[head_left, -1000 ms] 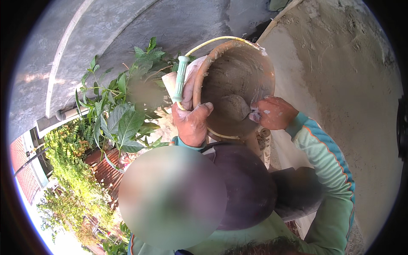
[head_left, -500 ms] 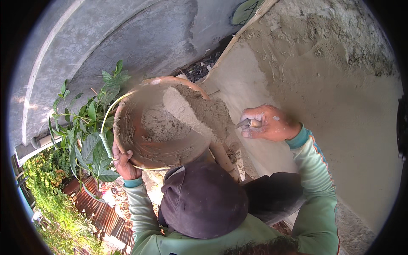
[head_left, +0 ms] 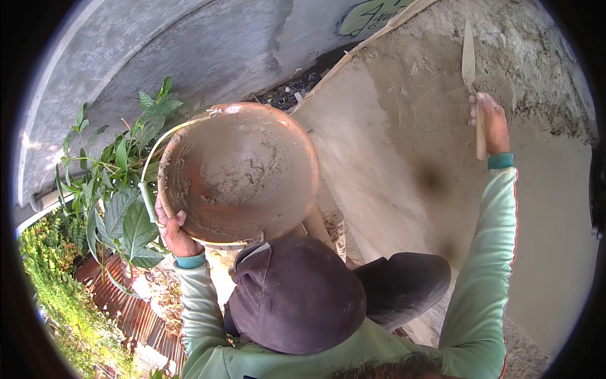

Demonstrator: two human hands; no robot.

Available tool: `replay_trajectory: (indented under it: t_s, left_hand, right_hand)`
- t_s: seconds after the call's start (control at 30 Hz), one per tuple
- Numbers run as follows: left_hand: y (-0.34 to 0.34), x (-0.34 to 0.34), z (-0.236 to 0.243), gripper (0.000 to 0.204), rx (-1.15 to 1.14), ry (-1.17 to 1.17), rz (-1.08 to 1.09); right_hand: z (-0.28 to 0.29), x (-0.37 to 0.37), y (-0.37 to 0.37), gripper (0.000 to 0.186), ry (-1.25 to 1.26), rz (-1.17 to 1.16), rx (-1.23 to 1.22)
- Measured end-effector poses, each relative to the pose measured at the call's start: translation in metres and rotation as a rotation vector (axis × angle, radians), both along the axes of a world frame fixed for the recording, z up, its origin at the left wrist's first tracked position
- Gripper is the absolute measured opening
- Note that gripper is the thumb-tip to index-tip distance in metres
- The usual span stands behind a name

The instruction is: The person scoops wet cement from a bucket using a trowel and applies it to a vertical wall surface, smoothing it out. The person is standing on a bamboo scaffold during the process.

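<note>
My left hand (head_left: 177, 230) grips the left rim of an orange bucket (head_left: 305, 164), beside its handle (head_left: 146, 199). Grey mortar (head_left: 243, 174) coats the inside and lies in the bottom. At the upper right, my right hand (head_left: 492, 126) is closed round the wooden handle of a pointed trowel (head_left: 468, 54), whose blade is over the rough, partly plastered surface (head_left: 410, 88). I cannot tell whether the blade touches it. A dark cap (head_left: 297, 297) shows at the lower middle, between the green sleeves.
A grey concrete wall (head_left: 177, 38) with painted lettering runs along the top. Leafy plants (head_left: 126, 208) crowd the left of the bucket, above rusty corrugated sheet (head_left: 120, 303). A dark-trousered knee (head_left: 404, 284) juts out below the plastered surface.
The trowel, earlier loaded with mortar inside and then over the bucket, has moved up and right to the plastered surface. The bucket has shifted left with my left hand.
</note>
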State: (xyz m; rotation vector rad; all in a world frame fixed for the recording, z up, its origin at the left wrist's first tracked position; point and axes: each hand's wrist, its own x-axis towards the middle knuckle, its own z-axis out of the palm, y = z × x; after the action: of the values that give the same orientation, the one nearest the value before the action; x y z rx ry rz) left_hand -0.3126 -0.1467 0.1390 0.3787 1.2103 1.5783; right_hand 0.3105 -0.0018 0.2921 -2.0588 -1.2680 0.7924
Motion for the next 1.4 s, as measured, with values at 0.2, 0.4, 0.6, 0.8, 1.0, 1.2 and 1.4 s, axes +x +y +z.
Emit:
replay_trajectory:
  t_s: [0.2, 0.4, 0.6, 0.8, 1.0, 1.2, 1.4]
  left_hand:
    - [0.002, 0.003, -0.002, 0.074, 0.021, 0.014, -0.037]
    - [0.005, 0.004, -0.005, 0.07, 0.0, 0.027, -0.041]
    - [-0.004, -0.004, 0.001, 0.072, -0.091, 0.139, -0.033]
    - [-0.006, 0.0, -0.002, 0.073, -0.077, 0.081, -0.023]
    - [-0.008, 0.0, -0.003, 0.074, -0.039, 0.054, -0.055]
    - [-0.004, -0.003, -0.006, 0.073, -0.031, 0.09, -0.093]
    - [-0.006, -0.007, -0.013, 0.075, -0.056, 0.107, -0.08]
  right_hand:
    - [-0.105, -0.024, -0.029, 0.04, -0.155, -0.06, -0.198]
    - [-0.264, 0.061, 0.032, 0.049, -0.871, 0.153, -0.155]
    - [-0.274, 0.011, 0.042, 0.06, -0.744, -0.055, -0.457]
    - [-0.262, 0.034, -0.04, 0.058, -0.829, 0.004, -0.702]
    - [-0.223, 0.023, -0.087, 0.042, -0.721, 0.036, -0.495]
    - [-0.14, 0.005, -0.068, 0.035, -0.541, -0.033, -0.045]
    - [-0.061, 0.005, -0.078, 0.036, -0.32, -0.178, 0.087]
